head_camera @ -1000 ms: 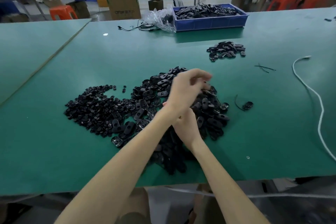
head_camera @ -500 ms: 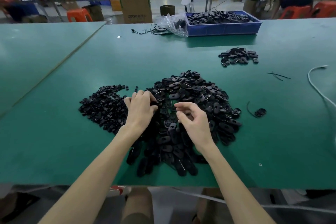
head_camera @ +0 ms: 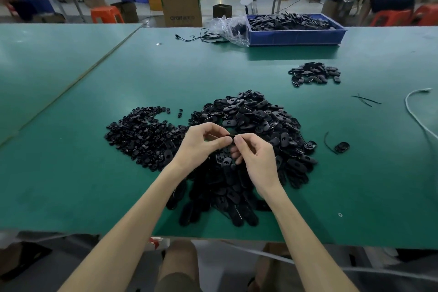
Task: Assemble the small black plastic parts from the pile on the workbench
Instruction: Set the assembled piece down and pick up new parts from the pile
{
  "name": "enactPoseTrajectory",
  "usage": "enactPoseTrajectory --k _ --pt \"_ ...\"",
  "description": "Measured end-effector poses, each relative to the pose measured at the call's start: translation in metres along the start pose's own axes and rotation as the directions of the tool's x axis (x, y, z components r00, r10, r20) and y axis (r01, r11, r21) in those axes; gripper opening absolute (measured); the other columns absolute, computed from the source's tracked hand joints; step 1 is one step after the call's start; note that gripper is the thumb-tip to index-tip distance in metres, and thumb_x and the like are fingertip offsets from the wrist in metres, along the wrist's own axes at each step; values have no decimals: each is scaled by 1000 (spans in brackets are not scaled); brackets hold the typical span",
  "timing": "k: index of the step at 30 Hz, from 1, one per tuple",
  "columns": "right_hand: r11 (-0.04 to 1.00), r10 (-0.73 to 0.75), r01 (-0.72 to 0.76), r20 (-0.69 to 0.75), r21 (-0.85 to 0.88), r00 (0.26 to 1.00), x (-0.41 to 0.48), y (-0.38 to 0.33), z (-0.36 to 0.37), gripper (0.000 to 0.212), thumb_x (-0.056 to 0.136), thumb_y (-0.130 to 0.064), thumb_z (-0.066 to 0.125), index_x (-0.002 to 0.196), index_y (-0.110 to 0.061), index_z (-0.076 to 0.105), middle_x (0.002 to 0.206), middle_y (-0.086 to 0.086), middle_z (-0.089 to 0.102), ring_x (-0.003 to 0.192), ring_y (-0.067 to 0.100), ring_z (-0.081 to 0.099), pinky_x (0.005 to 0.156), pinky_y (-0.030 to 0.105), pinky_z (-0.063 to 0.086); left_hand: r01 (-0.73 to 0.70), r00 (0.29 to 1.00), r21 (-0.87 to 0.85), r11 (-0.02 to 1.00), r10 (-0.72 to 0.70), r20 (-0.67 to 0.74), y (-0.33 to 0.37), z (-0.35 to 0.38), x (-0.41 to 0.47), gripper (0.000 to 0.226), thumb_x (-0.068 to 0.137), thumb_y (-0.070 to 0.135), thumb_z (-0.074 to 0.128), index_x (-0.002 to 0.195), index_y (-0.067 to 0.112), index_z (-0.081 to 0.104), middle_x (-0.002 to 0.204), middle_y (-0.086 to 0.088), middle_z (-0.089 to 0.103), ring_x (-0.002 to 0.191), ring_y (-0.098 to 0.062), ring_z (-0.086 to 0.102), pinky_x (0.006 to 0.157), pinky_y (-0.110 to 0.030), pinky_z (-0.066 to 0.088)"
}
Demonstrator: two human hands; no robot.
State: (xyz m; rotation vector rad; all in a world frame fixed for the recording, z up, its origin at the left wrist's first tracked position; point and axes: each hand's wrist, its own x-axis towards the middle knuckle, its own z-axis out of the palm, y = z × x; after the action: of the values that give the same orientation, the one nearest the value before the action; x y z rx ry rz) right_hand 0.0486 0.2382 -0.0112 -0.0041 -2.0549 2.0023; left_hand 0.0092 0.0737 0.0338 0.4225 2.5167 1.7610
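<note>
Green desk [head_camera: 71,185], seam running diagonally at far left. Left of centre: flat heap of tiny black parts [head_camera: 144,135], a few strays just beyond its far edge. Left hand [head_camera: 201,144] raised over the gap between the heaps, fingers curled, thumb and forefinger pinching a small black part [head_camera: 231,135]. Right hand [head_camera: 257,159] meets it thumb to thumb, fingers curled, pinching the same part from the other side; part is held off the desk, above the near-left edge of the big pile. Big pile of oval black shells [head_camera: 258,118] sits centre, partly hidden under both hands and wrists. Far edge of desk: clear plastic bag [head_camera: 231,28] touching a blue tray [head_camera: 296,37] full of black pieces. Right of the pile: small separate heap of shells [head_camera: 315,74], a lone shell with a thin wire [head_camera: 342,147], thin black strips [head_camera: 365,99], white cable [head_camera: 412,111] at the right edge.
</note>
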Motion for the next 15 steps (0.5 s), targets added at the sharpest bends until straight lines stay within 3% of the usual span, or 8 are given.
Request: enactPoseTrajectory --k 3,5,8,10,15 --pt "998 29 -27 -36 53 999 2 1 0 11 104 -14 65 103 -13 76 77 3 75 68 12 66 62 25 54 3 998 42 999 -1 -55 -4 -18 4 9 93 19 75 101 15 76 95 -3 77 86 -15 70 77 -18 54" --pt "997 41 -38 -31 69 999 2 1 -1 13 104 -13 65 108 -14 77 79 2 76 70 12 67 64 24 55 30 988 303 953 17 -152 -13 -32 12 10 96 13 71 105 17 74 105 -2 73 94 -15 65 84 -20 49" --pt "997 48 -47 -8 67 999 1 2 -1 19 103 -11 65 114 -16 79 83 2 77 73 11 68 66 23 55 297 939 664 686 -85 -333 -32 -49 22 23 101 17 65 123 13 69 132 -15 57 126 -33 47 109 -42 37" --pt "996 52 -51 -10 70 999 1 1 -1 20 103 -10 65 115 -17 79 84 2 78 73 10 68 66 22 55 393 908 702 594 -132 -397 -42 -55 23 26 104 23 59 124 9 68 136 -17 50 131 -37 37 111 -49 28" --pt "996 56 -55 -8 65 998 1 1 -2 20 103 -8 64 115 -15 78 84 2 77 73 10 68 66 22 54 322 921 695 643 -44 -386 -51 -59 19 19 102 23 62 112 16 77 126 -11 61 124 -33 46 101 -45 28"
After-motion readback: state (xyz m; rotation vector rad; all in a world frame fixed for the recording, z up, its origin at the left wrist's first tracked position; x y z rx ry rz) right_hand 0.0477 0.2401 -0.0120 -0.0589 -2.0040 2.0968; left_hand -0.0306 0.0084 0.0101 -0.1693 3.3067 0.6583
